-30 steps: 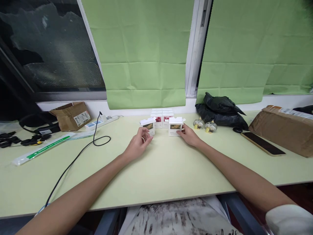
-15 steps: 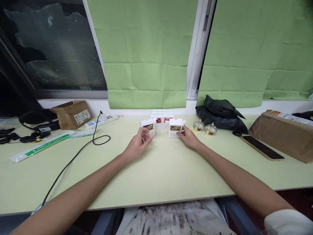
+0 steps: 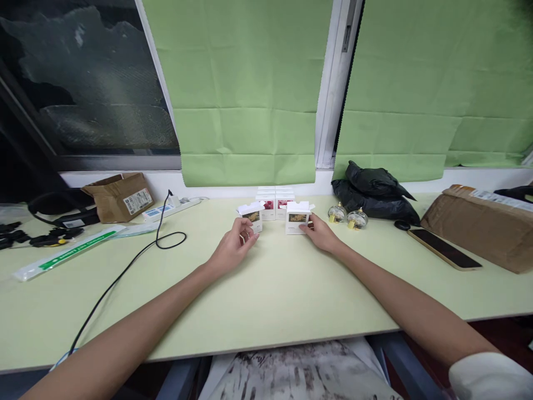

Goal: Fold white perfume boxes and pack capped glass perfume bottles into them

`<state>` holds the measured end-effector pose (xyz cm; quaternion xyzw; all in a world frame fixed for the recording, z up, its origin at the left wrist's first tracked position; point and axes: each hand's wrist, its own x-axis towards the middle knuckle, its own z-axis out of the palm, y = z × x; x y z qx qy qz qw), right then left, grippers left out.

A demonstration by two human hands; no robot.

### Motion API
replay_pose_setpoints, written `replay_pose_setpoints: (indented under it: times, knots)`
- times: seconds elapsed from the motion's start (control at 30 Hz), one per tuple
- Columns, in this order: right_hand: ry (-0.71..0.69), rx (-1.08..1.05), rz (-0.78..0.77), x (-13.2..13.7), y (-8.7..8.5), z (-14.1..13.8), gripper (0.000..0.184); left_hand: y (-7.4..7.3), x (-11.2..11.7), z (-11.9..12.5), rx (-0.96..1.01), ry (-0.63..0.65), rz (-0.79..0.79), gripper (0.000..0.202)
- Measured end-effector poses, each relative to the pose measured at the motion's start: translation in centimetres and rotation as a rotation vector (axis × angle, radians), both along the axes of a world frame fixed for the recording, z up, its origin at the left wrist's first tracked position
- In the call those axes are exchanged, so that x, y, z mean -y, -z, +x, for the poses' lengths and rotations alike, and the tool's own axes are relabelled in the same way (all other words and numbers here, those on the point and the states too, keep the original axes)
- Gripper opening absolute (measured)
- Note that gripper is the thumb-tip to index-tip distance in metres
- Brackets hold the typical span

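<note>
– What takes up the most room?
– The pale green table, running the full width of the view. Green blinds hang behind it.
– And what's on top?
– A bulky brown package at the right, then black plastic bags near the back edge. Over on the left stands an open cardboard box.
– How are the hands?
– The right hand pinches the right side of one white box, thumb across its front. The left hand is half curled, fingers in front of another white box; I can't tell whether it grips.
– Where are those two, exactly?
– Mid-table, toward the back, a little apart from each other, both with top flaps up. Just behind them stand stacked boxes with red pictures.
– Anything smaller?
– Two round clear bottles with gold details, near the right hand.
</note>
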<state>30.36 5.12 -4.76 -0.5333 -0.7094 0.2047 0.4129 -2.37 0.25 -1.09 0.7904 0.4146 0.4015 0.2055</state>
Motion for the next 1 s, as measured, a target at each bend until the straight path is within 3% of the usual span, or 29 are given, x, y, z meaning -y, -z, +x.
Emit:
replay_pose_setpoints:
  times: [1.0]
  knots:
    - [-0.003, -0.015, 0.001, 0.09, -0.02, -0.13, 0.032, 0.01, -0.08, -0.07, -0.003, 0.005, 0.008, 0.028]
